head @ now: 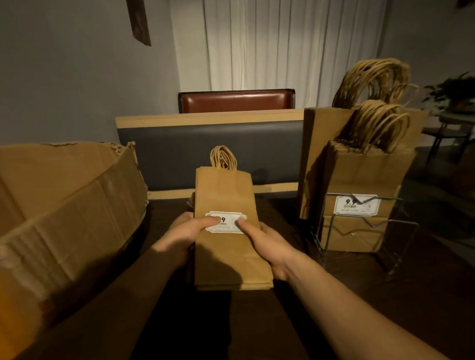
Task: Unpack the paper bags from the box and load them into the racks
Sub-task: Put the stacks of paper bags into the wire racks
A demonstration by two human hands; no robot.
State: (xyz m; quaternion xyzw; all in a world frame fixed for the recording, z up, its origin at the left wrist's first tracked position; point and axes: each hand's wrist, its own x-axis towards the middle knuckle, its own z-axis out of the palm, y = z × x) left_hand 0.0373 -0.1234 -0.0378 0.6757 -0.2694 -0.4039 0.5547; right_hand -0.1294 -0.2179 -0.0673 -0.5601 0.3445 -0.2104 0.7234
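Both hands clasp a flat stack of folded brown kraft-paper bags with twisted paper handles (227, 221), held upright over the dark brown table (374, 296). The left hand (179, 238) wraps the stack's left edge, thumb lying across the front onto a white price label (224, 222); the right hand (267, 244) wraps the right edge, its thumb pressed on the same label, fingers hidden behind the paper. The stack's bottom edge sits at or just above the table; which one cannot be told.

Left of the stack stands a large open corrugated cardboard box with torn flaps (59, 205), its near wall close to the left forearm. Right of the stack, a grey wire rack (371, 228) holds more upright brown bags (363, 178) with a similar label, and taller bags (327, 136) stand just behind those. Beyond the stack runs a dark grey bench back with a pale wood trim (210, 151), a reddish-brown chair back (236, 100) and white curtains (292, 33) behind it.
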